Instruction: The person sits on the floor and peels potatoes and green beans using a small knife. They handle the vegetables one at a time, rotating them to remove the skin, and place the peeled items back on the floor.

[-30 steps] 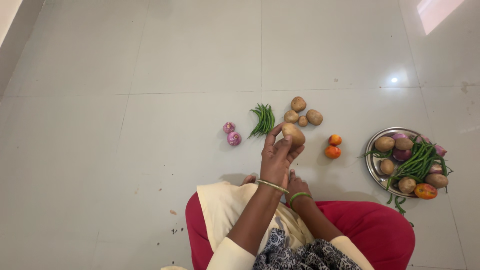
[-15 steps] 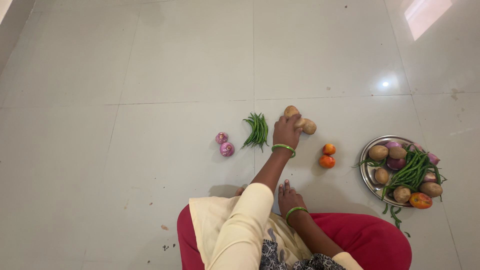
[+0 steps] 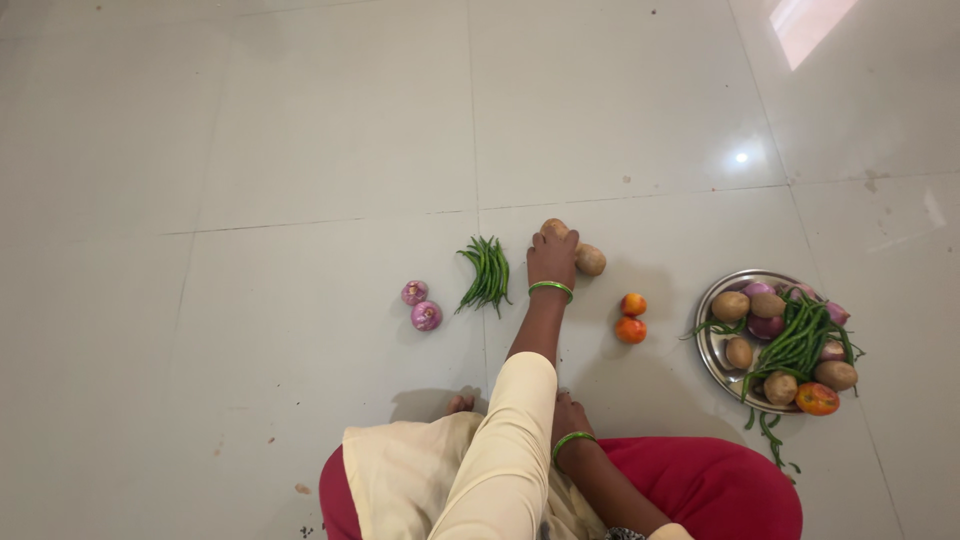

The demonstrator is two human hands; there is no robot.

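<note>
My left hand (image 3: 553,260) reaches forward and rests over a small pile of brown potatoes (image 3: 588,259) on the floor, fingers curled on one of them. A green bangle sits on that wrist. My right hand (image 3: 570,414), also with a green bangle, rests low by my red-clad leg and holds nothing. A bunch of green beans (image 3: 486,272) lies just left of the potatoes. Two purple onions (image 3: 420,305) lie further left. Two orange tomatoes (image 3: 630,318) lie to the right of my left arm.
A round steel plate (image 3: 712,345) at the right holds potatoes, onions, green beans and a tomato, with some beans spilling over its near rim. The floor is pale glossy tile with a bright light patch at the top right.
My left hand, which held a potato up near my body, has moved forward and down onto the potato pile. My right hand has stayed low by my leg.
</note>
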